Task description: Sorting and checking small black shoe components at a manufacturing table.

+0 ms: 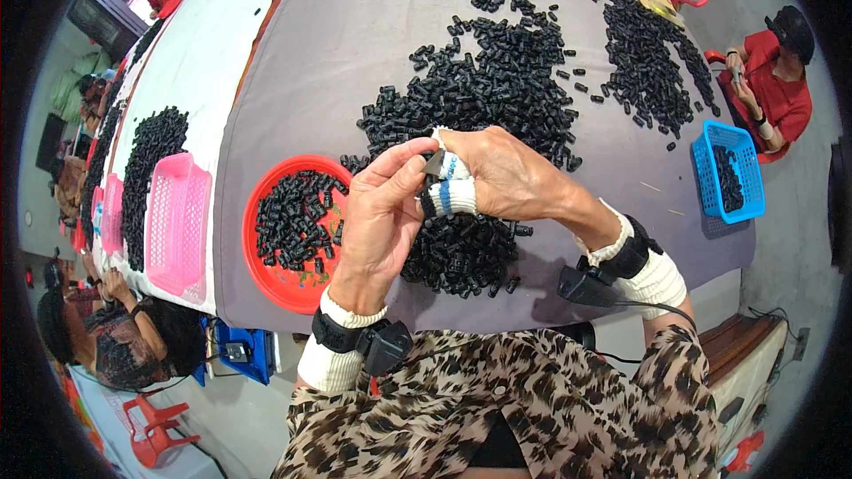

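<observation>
"If we begin on the left, what do we meet first?"

"A red tray holding small black parts. Just to its right is our left hand, thumb and forefinger pinched on a small grey piece raised above the table's main heap."

"How would we expect that piece to handle?"

"We'd judge it light and stiff, perhaps slippery, being flat and smooth-looking (its far end is hidden from us). We'd take it by the broad faces, near the middle, and keep our skin off the pointed edge."

"And further right?"

"Touching it or nearly so, we see a white-and-blue wrapping about the fingers of our right hand. Those fingers curl inward, but we cannot tell what they grip."

"Last of all?"

"Well apart, a blue basket with more black parts, likely hard and light too."
</observation>
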Demonstrator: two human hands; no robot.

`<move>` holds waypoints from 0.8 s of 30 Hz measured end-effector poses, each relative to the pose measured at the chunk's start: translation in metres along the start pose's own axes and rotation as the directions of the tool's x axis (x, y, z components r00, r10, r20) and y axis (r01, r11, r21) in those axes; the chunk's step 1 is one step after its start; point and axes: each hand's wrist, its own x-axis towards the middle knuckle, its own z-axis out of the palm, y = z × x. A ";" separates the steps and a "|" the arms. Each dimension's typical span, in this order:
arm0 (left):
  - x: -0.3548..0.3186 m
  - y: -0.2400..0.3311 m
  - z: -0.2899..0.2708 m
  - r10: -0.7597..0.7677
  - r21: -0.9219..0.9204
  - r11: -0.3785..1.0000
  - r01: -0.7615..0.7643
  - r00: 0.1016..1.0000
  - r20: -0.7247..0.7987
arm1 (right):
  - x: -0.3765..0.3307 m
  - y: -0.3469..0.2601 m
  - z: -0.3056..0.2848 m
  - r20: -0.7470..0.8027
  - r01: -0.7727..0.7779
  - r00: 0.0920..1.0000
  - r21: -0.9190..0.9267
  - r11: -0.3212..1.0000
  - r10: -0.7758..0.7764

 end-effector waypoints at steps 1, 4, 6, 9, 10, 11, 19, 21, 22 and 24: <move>0.000 -0.001 0.001 0.009 -0.014 1.000 -0.009 1.000 -0.004 | -0.001 0.000 0.000 -0.004 -0.004 1.000 -0.004 1.000 0.004; 0.000 0.001 0.004 0.010 -0.103 0.995 -0.008 1.000 0.019 | -0.002 0.003 -0.001 -0.013 -0.028 0.999 0.148 0.989 0.031; 0.001 0.001 0.004 0.004 -0.147 0.989 0.001 0.999 0.035 | -0.003 -0.003 -0.004 -0.015 -0.063 0.998 0.231 0.971 0.068; 0.001 0.000 0.004 -0.003 -0.184 0.983 0.016 0.997 0.071 | -0.004 -0.003 -0.005 -0.022 -0.083 0.996 0.179 0.980 0.088; 0.001 0.000 0.004 -0.004 -0.178 0.984 0.020 0.996 0.091 | -0.004 -0.001 -0.004 -0.042 -0.057 0.997 0.169 0.984 0.065; 0.001 -0.001 0.004 -0.006 -0.177 0.984 0.022 0.996 0.092 | -0.004 0.000 -0.004 -0.062 -0.033 0.997 0.159 0.987 0.043; 0.000 -0.003 0.001 0.002 -0.135 0.991 0.011 0.996 0.093 | -0.004 -0.003 -0.008 0.011 -0.082 0.997 0.056 0.995 0.081; -0.001 -0.003 0.001 -0.001 -0.128 0.992 0.012 0.996 0.088 | -0.003 -0.002 -0.007 0.011 -0.079 0.997 0.036 0.996 0.079; -0.001 -0.003 0.001 -0.003 -0.121 0.993 0.014 0.996 0.085 | -0.004 -0.002 -0.007 0.016 -0.080 0.997 0.036 0.996 0.079; -0.001 -0.004 0.001 -0.009 -0.101 0.995 0.015 0.998 0.062 | -0.004 -0.001 -0.006 0.021 -0.082 0.997 0.038 0.996 0.081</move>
